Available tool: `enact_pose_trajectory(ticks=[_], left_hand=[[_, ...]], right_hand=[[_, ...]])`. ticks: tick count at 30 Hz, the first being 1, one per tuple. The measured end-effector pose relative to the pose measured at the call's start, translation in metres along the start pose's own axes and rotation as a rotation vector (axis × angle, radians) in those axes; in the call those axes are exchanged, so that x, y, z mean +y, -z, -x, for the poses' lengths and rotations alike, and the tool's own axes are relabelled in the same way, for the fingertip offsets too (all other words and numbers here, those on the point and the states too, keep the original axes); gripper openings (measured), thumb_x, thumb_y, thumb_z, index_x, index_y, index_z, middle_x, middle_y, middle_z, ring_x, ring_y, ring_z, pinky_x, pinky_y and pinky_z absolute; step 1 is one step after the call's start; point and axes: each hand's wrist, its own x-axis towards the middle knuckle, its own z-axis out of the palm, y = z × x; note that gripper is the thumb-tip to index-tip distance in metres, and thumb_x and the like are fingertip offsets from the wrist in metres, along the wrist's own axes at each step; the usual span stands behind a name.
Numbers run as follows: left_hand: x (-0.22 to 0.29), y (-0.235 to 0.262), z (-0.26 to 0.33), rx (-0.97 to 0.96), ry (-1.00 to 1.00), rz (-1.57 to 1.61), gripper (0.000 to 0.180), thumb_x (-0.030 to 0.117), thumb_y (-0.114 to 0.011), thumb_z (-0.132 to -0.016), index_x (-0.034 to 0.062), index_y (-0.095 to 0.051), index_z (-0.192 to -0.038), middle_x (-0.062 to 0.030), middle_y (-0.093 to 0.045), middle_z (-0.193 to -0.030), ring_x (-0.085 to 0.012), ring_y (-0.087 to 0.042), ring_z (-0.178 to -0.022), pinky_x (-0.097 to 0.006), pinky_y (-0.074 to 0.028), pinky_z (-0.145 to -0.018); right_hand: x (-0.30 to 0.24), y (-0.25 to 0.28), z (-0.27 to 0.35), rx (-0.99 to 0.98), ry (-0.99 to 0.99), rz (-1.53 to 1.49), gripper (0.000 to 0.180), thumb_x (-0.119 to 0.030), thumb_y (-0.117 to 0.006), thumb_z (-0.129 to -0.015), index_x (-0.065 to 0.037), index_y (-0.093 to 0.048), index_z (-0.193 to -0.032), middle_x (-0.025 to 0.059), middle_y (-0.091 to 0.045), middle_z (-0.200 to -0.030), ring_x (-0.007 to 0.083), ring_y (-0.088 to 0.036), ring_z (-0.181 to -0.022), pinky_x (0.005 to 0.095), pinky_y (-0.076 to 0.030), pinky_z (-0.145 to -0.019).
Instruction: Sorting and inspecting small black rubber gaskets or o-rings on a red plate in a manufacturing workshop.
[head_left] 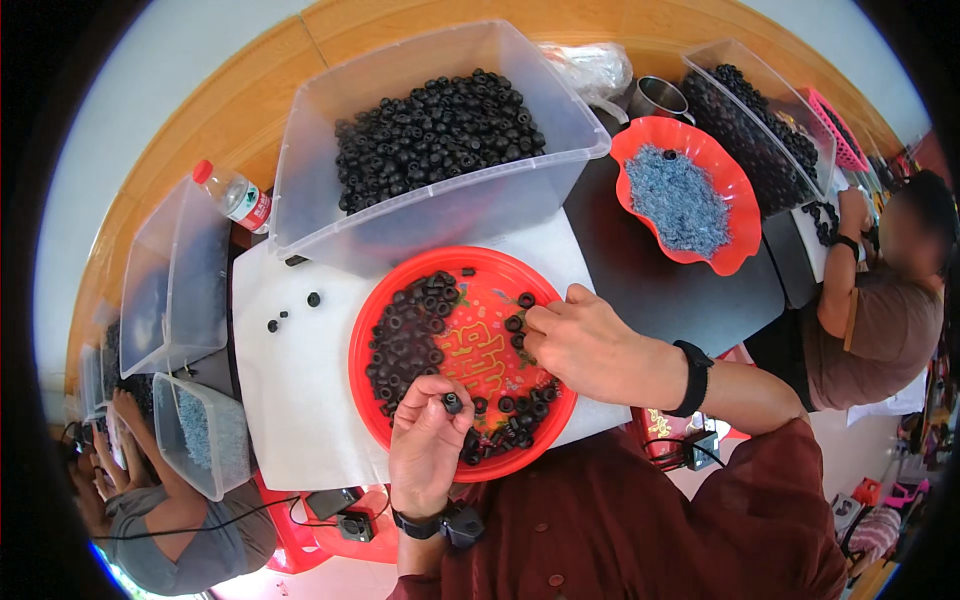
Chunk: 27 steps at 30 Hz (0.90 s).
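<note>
Plastic bin beyond red tray

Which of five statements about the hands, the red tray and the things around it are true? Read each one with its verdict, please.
1. The left hand holds a small black part. True.
2. The round red tray is filled with blue pieces. False: it holds black rings and parts; the blue pieces are in the wavy-edged red bowl.
3. The right hand is over the tray's right side. True.
4. The red-capped bottle is right of the large clear bin. False: it is on the bin's left.
5. Both wrists wear something dark. True.
</note>
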Motion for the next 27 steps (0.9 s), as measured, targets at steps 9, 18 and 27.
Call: enact_pose_trajectory(ticks=[9,18,27], left_hand=[[-0.009,-0.021,0.002,0.056,0.112,-0.151,0.023,0.01,-0.054,-0.094,0.0007,-0.061,-0.114,-0.008,-0.065,-0.104,-0.0136,-0.062,-0.089,-0.029,-0.052,-0.078],[-0.009,-0.021,0.003,-0.003,0.11,-0.072,0.02,0.008,-0.054,-0.094,0.0015,-0.064,-0.11,-0.0075,-0.066,-0.102,-0.0159,-0.063,-0.092,-0.032,-0.052,-0.081],[-0.006,-0.022,0.004,-0.01,0.074,-0.117,0.02,0.009,-0.058,-0.092,-0.0003,-0.065,-0.107,-0.008,-0.066,-0.102,-0.0168,-0.063,-0.088,-0.032,-0.052,-0.082]], right_hand=[[-0.02,0.02,-0.006,0.474,0.118,-0.56,0.024,-0.012,-0.071,-0.076,-0.011,-0.068,-0.101,0.0015,-0.059,-0.092,0.0171,-0.057,-0.076,0.031,-0.043,-0.07],[-0.028,0.011,-0.003,0.402,0.127,-0.534,0.042,-0.008,-0.066,-0.074,-0.011,-0.062,-0.116,0.0077,-0.057,-0.108,0.0218,-0.059,-0.081,0.0334,-0.047,-0.069],[-0.026,0.024,-0.004,0.322,0.19,-0.383,0.047,-0.009,-0.062,-0.075,-0.01,-0.056,-0.121,0.0119,-0.051,-0.119,0.0267,-0.058,-0.083,0.037,-0.046,-0.076]])
